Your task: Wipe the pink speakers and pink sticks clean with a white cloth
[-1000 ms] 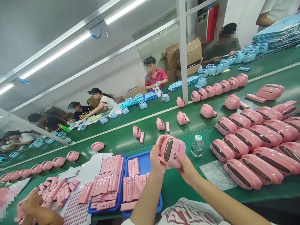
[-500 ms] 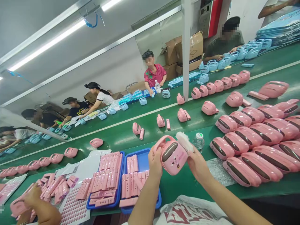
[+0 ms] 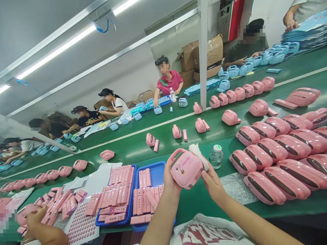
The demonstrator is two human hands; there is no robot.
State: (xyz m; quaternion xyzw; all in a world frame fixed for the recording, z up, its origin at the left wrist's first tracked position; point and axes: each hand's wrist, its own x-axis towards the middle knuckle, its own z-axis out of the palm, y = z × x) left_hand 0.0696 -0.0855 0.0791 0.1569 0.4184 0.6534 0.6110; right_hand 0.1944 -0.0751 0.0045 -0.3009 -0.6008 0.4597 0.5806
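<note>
A rounded pink plastic casing with a carry handle and a small cartoon print is held above the green table, its printed face tipped upward. My left hand is closed around its left side, near the handle. In my right hand a wad of white cloth or tissue is pinched against the casing's upper right edge. Just right of the cloth stands a clear bottle with a green-marked cap. Rows of similar pink casings lie to the right of my right hand.
Blue trays of pink bar-shaped pieces sit left of my arms. A co-worker's hand holds a pink casing at lower left. Behind runs a green conveyor carrying spaced casings. A white post rises beyond; several people work opposite with blue casings.
The pink casing has been tilted so its printed face points more upward, and its dark window no longer shows. My right hand and the white cloth have shifted slightly along its edge.
</note>
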